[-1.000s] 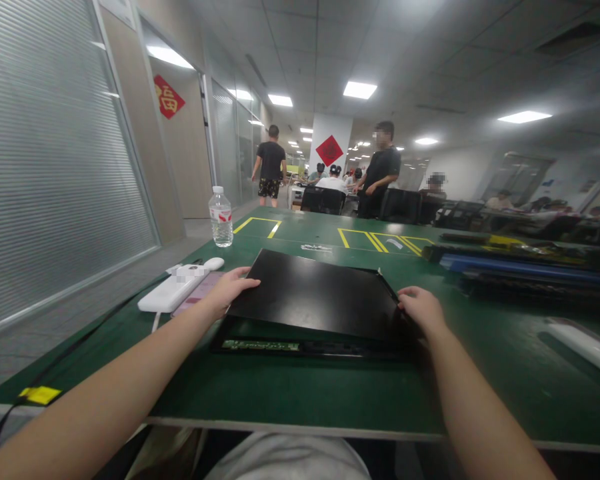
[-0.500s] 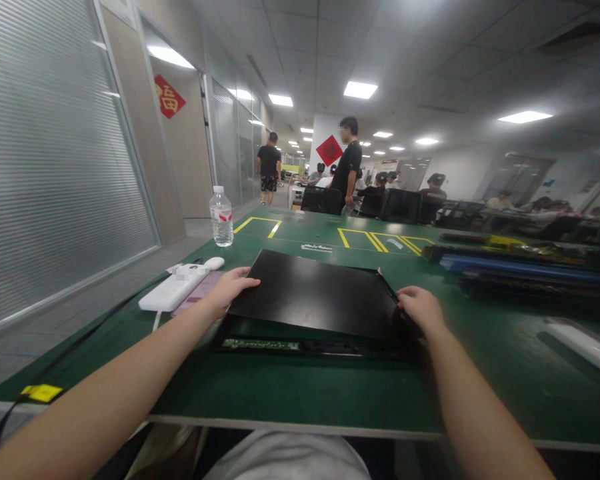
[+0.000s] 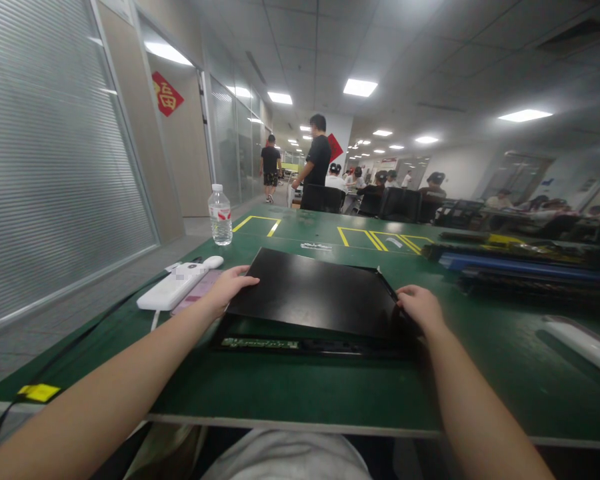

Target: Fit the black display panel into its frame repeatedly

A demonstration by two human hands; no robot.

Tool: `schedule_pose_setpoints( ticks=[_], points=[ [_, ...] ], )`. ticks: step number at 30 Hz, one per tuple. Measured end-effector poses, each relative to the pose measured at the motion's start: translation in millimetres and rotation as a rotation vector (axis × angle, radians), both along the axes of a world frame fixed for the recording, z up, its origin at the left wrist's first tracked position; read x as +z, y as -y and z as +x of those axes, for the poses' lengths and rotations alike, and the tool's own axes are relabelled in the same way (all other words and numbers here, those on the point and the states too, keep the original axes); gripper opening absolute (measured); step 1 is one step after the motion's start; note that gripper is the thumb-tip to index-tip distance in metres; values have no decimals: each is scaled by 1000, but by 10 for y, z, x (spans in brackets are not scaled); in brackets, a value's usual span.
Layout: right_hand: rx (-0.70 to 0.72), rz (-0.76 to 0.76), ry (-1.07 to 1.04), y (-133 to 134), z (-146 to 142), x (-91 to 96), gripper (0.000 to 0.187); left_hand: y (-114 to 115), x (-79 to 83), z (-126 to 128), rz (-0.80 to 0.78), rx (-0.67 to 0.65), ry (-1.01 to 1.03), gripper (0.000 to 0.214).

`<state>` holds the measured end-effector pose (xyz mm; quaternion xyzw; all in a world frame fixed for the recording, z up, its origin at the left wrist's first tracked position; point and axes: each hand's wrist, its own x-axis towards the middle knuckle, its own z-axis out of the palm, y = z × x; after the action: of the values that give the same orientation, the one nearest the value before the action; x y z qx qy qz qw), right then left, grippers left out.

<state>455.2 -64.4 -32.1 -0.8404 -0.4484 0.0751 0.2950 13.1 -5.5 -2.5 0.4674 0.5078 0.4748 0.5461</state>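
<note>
- Fingers of my left hand [image 3: 234, 285] gripped the left edge of a glossy black panel [image 3: 315, 290], with the thumb on its upper face.
- My right hand [image 3: 423, 308] had its thumb and forefinger closed on the right side of a black frame [image 3: 350, 350]; I could not tell whether they pinched the panel too.
- The panel lay askew over the frame in front of me, its near edge slanting, so a wedge of green worktop [image 3: 300, 393] showed between that edge and the frame's near bar.
- A narrow green circuit board [image 3: 260, 344] sat along the left part of that bar.
- Just beyond my left wrist were a white oblong device [image 3: 174, 288], a pinkish flat item [image 3: 196, 295] and a small white rounded piece [image 3: 213, 263].
- A clear bottle [image 3: 221, 217] stood upright farther back on the left.
- Off to my right lay a blurred pile of dark and blue parts [image 3: 525, 263], and nearer, a long white object [image 3: 585, 343].
</note>
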Motion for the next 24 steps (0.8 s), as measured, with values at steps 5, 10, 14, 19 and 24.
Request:
schedule_pose_setpoints(
  ticks=[5,10,14,19,24],
  points=[
    [-2,6,-28,-4,3,17,29,7,12,6,-1,12,-1,51],
    [-9,-14,-66,-9,17,23,27,-33,-10,-5,18,30,-19,54],
    [16,-30,-61,-13,33,14,26,-55,-33,-18,26,24,-15,57],
    [42,-36,-51,-22,42,-4,26,-44,-32,-20,19,18,-5,57],
    [48,-9,-69,-22,41,-11,27,-38,-35,-25,21,17,-25,58]
  ],
)
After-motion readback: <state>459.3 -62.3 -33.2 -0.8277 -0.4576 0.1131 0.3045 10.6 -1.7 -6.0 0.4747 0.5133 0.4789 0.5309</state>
